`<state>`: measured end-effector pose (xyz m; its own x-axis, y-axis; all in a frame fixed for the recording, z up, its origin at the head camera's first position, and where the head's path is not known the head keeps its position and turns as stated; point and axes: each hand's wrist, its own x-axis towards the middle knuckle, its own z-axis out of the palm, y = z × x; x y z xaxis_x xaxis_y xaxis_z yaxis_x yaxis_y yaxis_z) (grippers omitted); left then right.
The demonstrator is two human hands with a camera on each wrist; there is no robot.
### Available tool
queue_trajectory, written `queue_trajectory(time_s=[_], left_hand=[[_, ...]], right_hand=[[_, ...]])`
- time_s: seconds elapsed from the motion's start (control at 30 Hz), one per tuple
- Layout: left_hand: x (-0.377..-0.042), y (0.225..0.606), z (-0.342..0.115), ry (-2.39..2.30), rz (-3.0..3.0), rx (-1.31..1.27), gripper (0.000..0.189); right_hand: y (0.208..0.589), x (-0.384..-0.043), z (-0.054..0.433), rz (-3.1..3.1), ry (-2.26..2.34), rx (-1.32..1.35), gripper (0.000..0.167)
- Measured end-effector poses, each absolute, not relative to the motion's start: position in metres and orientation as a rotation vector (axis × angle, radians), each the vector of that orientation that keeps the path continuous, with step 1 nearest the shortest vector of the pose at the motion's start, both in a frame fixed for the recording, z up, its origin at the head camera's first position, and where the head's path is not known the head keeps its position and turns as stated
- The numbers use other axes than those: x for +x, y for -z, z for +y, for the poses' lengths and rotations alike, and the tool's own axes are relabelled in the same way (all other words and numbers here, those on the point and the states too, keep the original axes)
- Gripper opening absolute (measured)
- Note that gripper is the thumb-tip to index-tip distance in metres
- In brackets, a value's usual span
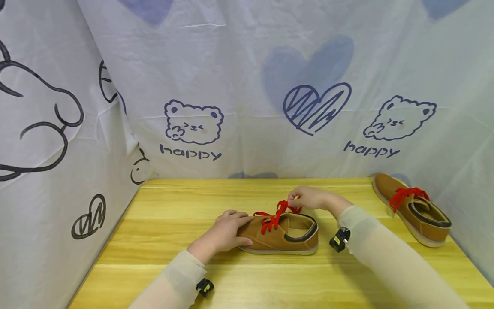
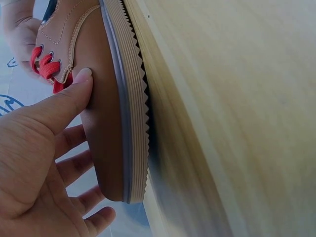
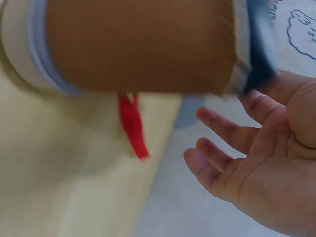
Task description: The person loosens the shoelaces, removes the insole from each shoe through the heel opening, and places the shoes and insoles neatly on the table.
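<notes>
A brown lace-up shoe (image 1: 266,238) rests on the wooden table with its toe to the left. My left hand (image 1: 229,231) holds the toe, its thumb (image 2: 74,96) on the near side and the other fingers round the far side. Above the shoe's opening, my right hand (image 1: 310,198) pinches the red shoelace (image 1: 283,207) and lifts it. In the right wrist view the heel (image 3: 143,44) hides the thumb and index fingertips, while the other fingers (image 3: 224,131) are loosely bent. A loose red lace end (image 3: 132,128) hangs beyond the shoe.
A second brown shoe (image 1: 424,223) with red laces (image 1: 409,195) lies at the table's right edge. White cloth (image 1: 247,86) with printed hearts and bears hangs behind the yellowish wooden table (image 1: 162,249) and along its sides.
</notes>
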<state>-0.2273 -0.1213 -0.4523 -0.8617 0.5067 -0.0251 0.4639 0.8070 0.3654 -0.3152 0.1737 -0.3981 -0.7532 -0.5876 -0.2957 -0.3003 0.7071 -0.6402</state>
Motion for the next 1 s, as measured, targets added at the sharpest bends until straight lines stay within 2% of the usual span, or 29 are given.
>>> queue_trajectory(time_s=[0.27,0.53,0.73,1.0], left_hand=[[-0.227,0.45,-0.119,-0.52,2.873,0.792,0.069],[-0.226,0.451,-0.118,-0.52,2.878,0.783,0.069],[-0.227,0.453,-0.12,-0.52,2.884,0.782,0.069],[-0.227,0.453,-0.122,-0.526,2.886,0.785,0.069]], right_hand=[[0.356,-0.325,0.194,2.598,0.729,-0.768,0.019],[0.332,-0.335,0.198,2.845,0.856,-0.622,0.02],[0.342,-0.334,0.189,2.926,0.82,-0.736,0.023],[0.366,-0.315,0.187,2.901,0.714,-0.808,0.02]])
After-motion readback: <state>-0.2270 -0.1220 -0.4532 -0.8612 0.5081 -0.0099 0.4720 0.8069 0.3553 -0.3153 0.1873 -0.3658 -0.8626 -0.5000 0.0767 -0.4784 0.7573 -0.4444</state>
